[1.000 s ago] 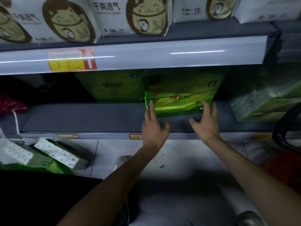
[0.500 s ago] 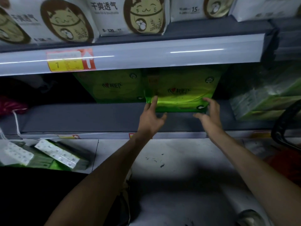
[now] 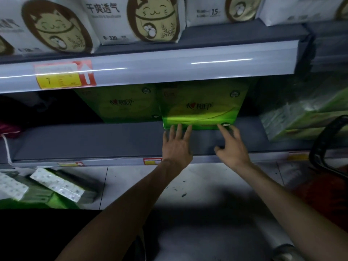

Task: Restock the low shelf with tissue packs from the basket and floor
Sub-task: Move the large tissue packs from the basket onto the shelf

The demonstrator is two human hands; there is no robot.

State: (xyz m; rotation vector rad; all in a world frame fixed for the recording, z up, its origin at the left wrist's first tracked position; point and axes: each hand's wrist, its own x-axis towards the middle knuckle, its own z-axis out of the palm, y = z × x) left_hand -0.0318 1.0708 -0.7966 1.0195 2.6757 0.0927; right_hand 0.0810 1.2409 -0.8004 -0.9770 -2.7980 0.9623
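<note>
Two bare forearms reach up from the bottom of the frame over a scuffed pale floor [image 3: 197, 185], where green-wrapped tissue packs [image 3: 62, 187] lie tilted at the left, just in front of the shelving. At the right edge a black handle [image 3: 323, 146] arcs over something red, too dim to make out. Above the grey low shelf [image 3: 94, 140], the left hand [image 3: 176, 146] is spread flat, straight fingers touching the bottom edge of a bright green tissue pack [image 3: 201, 106] that stands upright towards the back of the shelf. The right hand [image 3: 233, 147], fingers loosely splayed and holding nothing, reaches its forefinger to the pack's lower right corner. A second green pack [image 3: 120, 106] stands just beside it on the left; more wrapped packs [image 3: 301, 117], blurred, are stacked at the right. Overhead, a red-and-yellow price tag [image 3: 64, 75] sits on the upper shelf rail [image 3: 188, 66], below white packs printed with a smiling cat [image 3: 150, 19].
</note>
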